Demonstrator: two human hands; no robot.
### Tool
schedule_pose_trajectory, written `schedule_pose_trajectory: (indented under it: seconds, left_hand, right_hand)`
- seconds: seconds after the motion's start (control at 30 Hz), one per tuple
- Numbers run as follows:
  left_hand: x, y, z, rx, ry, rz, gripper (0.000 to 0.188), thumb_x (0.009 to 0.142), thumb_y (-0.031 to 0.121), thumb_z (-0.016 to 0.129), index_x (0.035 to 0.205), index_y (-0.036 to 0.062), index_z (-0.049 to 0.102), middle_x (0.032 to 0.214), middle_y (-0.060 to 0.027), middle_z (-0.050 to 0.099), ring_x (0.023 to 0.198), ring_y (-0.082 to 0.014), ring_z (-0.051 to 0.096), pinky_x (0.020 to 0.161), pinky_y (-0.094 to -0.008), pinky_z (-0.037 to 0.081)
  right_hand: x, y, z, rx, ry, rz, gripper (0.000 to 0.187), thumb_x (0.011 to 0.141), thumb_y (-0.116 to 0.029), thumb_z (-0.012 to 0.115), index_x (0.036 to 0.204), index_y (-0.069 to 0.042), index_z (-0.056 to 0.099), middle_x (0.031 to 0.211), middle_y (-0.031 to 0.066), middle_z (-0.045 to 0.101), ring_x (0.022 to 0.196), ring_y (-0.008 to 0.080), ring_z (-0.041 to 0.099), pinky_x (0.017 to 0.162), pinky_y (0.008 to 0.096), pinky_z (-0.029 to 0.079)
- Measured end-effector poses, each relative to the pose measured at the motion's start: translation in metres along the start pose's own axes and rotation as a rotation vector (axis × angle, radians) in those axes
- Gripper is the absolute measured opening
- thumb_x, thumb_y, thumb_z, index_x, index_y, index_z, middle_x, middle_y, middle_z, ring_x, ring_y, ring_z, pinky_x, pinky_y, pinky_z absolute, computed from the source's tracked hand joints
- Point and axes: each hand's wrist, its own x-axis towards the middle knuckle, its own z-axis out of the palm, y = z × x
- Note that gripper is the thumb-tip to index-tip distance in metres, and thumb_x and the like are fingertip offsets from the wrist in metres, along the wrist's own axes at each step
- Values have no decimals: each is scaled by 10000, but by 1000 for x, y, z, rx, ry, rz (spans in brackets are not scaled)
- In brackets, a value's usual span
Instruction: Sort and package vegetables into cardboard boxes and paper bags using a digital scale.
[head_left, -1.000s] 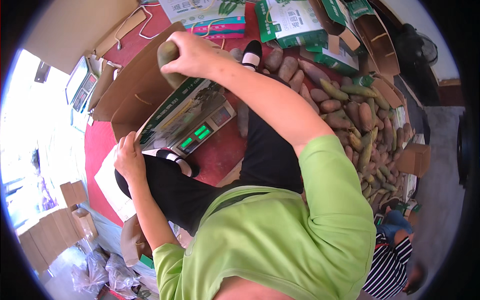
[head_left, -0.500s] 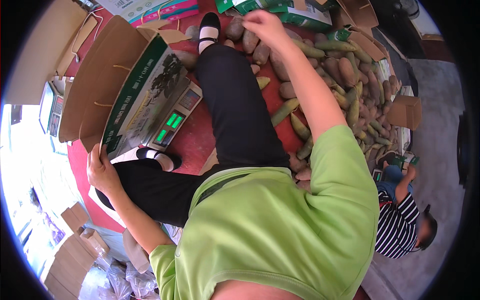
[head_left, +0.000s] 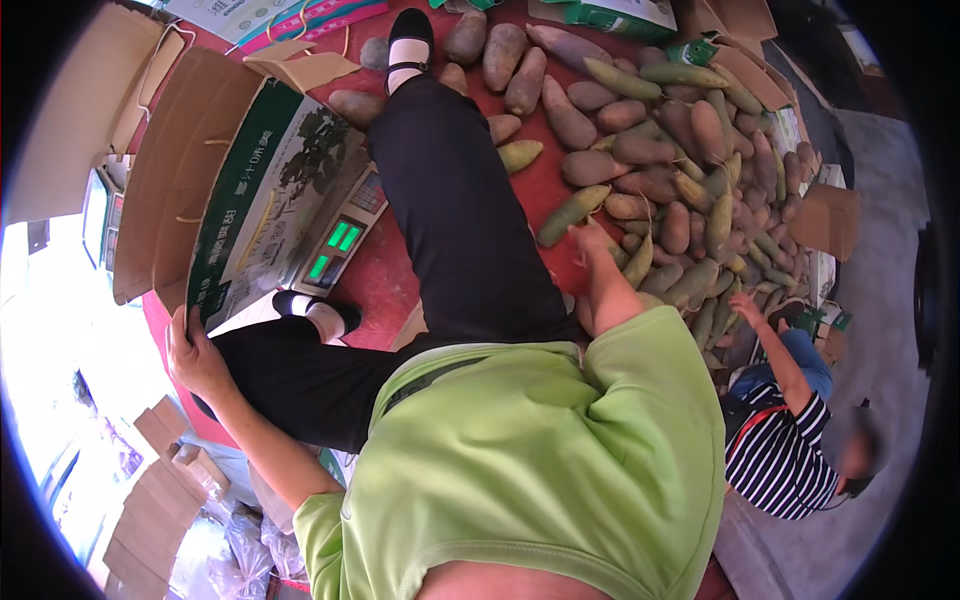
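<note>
My left hand (head_left: 198, 362) is closed on the near edge of an open cardboard box (head_left: 262, 200) with a green printed side, thumb and fingers on either side of the wall. The box stands tilted on a digital scale (head_left: 335, 245) with lit green digits. Out to the right, my right hand (head_left: 594, 250) reaches low over the pile with fingers apart and nothing visible in it. Closest to it lies a green radish (head_left: 574, 214); around it are more long root vegetables, green and reddish-brown, such as a brown one (head_left: 586, 168).
A large heap of radishes (head_left: 700, 210) spreads over the red floor covering (head_left: 525, 215). At the right a co-worker in a striped shirt (head_left: 775, 455) reaches into the heap. More cartons (head_left: 620, 15) stand at the back, and plastic bags (head_left: 240, 560) lie at the lower left.
My right hand has moved from the far vegetables back toward me and down to the right. The co-worker's arm now stretches into the heap. My left hand stays on the box.
</note>
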Motion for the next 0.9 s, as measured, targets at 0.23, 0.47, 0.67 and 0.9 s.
schedule_pose_trajectory:
  seconds: [0.23,0.47,0.67,0.9]
  left_hand:
    - [2,4,4,-11,25,-5,108,829,84,651,933,56,648,833,-83,655,738,-235,631,652,-318,487]
    - [2,11,-7,-52,-9,-68,98,827,88,651,923,70,649,815,-77,651,736,-234,631,652,-320,484]
    - [5,15,-9,-46,25,14,103,803,70,656,905,78,643,782,-82,631,700,-242,621,622,-322,485]
    - [8,21,-10,-47,23,-31,91,804,82,646,895,80,643,779,-84,623,705,-258,612,623,-333,474]
  right_hand:
    - [15,17,32,249,102,77,707,704,-227,791,1264,-55,396,1222,124,526,1031,324,546,727,550,456]
    - [15,-6,53,270,199,106,514,698,-209,799,1119,-116,519,1010,70,596,888,263,572,691,466,477]
    - [27,-1,36,367,40,196,523,676,-152,810,1113,-90,529,1066,111,594,898,299,581,701,481,469]
    - [-10,6,-5,263,-264,160,354,740,-253,750,1034,-169,572,953,17,630,841,219,578,681,373,457]
